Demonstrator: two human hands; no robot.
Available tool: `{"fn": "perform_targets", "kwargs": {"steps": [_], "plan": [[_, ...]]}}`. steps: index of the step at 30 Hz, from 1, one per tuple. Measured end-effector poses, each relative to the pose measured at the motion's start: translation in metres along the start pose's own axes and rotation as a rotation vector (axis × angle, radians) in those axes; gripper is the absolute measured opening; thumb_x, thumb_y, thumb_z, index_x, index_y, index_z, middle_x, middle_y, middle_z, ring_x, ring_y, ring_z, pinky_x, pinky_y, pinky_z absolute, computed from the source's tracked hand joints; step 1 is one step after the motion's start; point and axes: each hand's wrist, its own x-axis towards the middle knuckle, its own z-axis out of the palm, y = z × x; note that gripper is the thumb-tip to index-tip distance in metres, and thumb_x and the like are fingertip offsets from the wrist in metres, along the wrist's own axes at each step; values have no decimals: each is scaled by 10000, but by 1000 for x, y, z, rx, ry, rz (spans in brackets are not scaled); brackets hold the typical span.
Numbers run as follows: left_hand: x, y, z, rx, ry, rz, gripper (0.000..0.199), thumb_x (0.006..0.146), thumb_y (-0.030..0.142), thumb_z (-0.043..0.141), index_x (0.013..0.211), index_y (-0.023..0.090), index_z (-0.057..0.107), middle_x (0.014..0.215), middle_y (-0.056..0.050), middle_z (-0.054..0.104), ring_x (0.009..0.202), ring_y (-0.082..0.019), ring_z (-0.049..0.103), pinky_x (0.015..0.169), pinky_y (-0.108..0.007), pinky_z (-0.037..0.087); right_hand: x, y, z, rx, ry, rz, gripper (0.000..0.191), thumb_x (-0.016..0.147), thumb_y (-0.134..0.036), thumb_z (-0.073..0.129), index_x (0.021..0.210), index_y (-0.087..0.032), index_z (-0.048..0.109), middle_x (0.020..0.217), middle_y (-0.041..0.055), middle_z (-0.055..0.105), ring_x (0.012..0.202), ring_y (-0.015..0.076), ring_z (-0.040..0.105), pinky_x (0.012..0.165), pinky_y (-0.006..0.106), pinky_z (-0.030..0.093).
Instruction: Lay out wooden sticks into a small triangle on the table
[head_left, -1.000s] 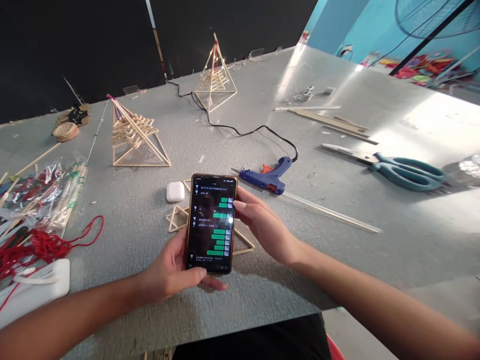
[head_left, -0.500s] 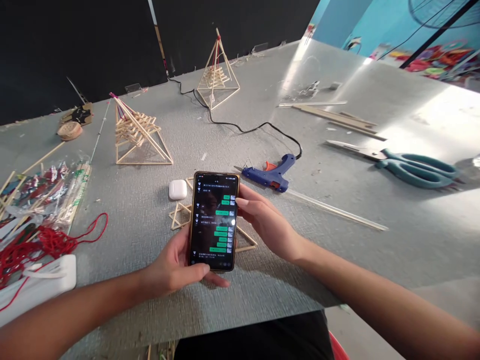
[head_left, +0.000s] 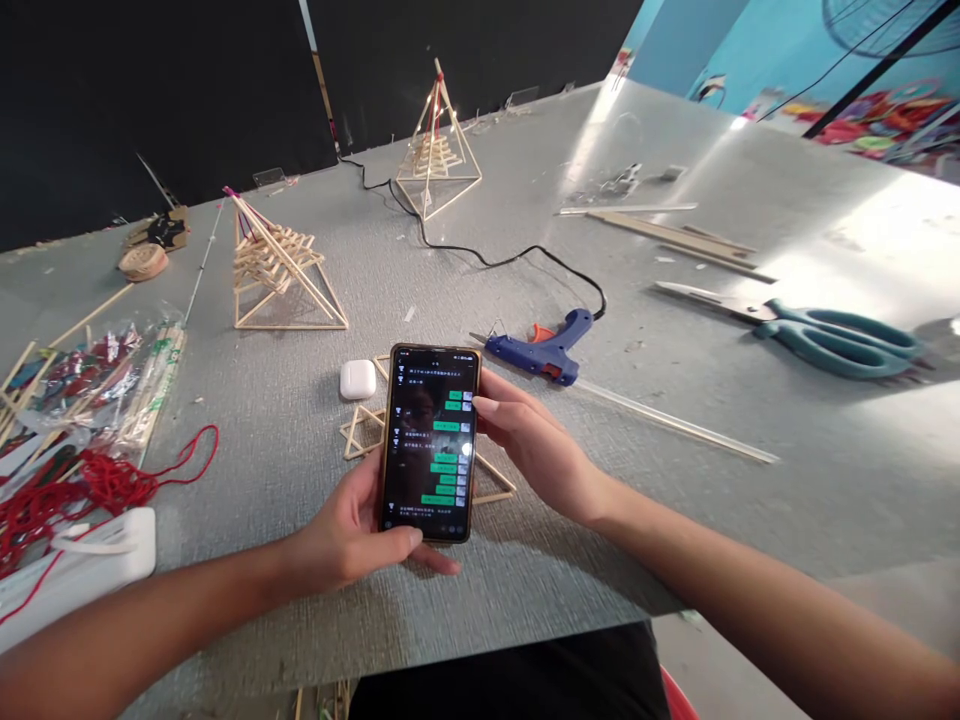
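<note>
A phone (head_left: 429,445) with a lit chat screen is held between both hands above the table. My left hand (head_left: 360,525) grips its lower left side, thumb over the bottom edge and fingers partly hidden beneath. On the right edge, my right hand (head_left: 529,430) holds the phone, its thumb near the rim. Below and around the phone lie flat wooden stick shapes (head_left: 363,432), partly covered by it. A white earbud case (head_left: 358,380) sits just left of the phone. The blue glue gun (head_left: 544,352) rests beyond my right hand.
Two stick pyramids (head_left: 289,275) (head_left: 437,150) stand farther back. Teal-handled scissors (head_left: 840,335) and wooden strips (head_left: 679,240) lie at right. Red yarn (head_left: 116,485), bagged sticks (head_left: 157,380) and a white box (head_left: 120,545) are at left. A black cord (head_left: 487,262) crosses the table.
Small bright lights now show on the far pyramid. The whole view has shifted very slightly; both hands keep the same hold on the phone.
</note>
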Motion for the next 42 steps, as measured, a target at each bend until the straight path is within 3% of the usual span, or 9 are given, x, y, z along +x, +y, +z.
{"fn": "perform_targets", "kwargs": {"steps": [20, 26, 30, 35, 39, 42], "plan": [[0, 0, -1, -11, -10, 3, 594, 926, 172, 747, 1454, 298, 507, 1481, -153, 617, 1289, -330, 665, 844, -428, 689, -1, -3, 1, 5, -13, 7, 432, 1002, -493, 530, 1367, -290, 637, 816, 14, 639, 811, 241, 634, 823, 434, 573], [-4, -3, -3, -55, -77, 75, 620, 939, 213, 730, 1502, 316, 491, 1508, -150, 619, 1308, -320, 667, 895, -433, 680, -4, -1, 4, 12, -10, -41, 436, 996, -477, 564, 1391, -303, 626, 1195, 57, 716, 1127, 280, 657, 948, 436, 571], [-6, -8, -5, -91, -11, 154, 592, 941, 229, 725, 1488, 316, 516, 1446, -115, 661, 1221, -285, 707, 903, -425, 678, -15, -4, 12, -46, -165, -75, 598, 1010, -414, 579, 1582, -307, 447, 1486, 90, 630, 1339, 309, 603, 1108, 505, 521], [-6, -11, -8, -138, 20, 110, 613, 931, 233, 685, 1507, 281, 482, 1427, -137, 679, 1156, -297, 740, 828, -385, 678, -24, 1, 16, -280, -240, -154, 894, 985, -337, 628, 1725, -334, 127, 1569, 129, 561, 1417, 345, 565, 1124, 558, 529], [-5, -11, -8, -176, 24, 66, 729, 900, 250, 674, 1576, 288, 405, 1493, -153, 641, 1213, -337, 720, 785, -379, 682, -21, 13, 15, -344, -238, -237, 1004, 965, -280, 675, 1732, -346, 30, 1650, 135, 483, 1478, 355, 521, 1194, 600, 496], [-5, -12, -9, -180, 19, 61, 724, 900, 242, 655, 1578, 299, 407, 1524, -148, 621, 1257, -346, 696, 809, -405, 686, -20, 18, 16, -333, -224, -230, 977, 990, -278, 663, 1727, -352, 27, 1682, 136, 451, 1512, 347, 499, 1205, 590, 501]]}}
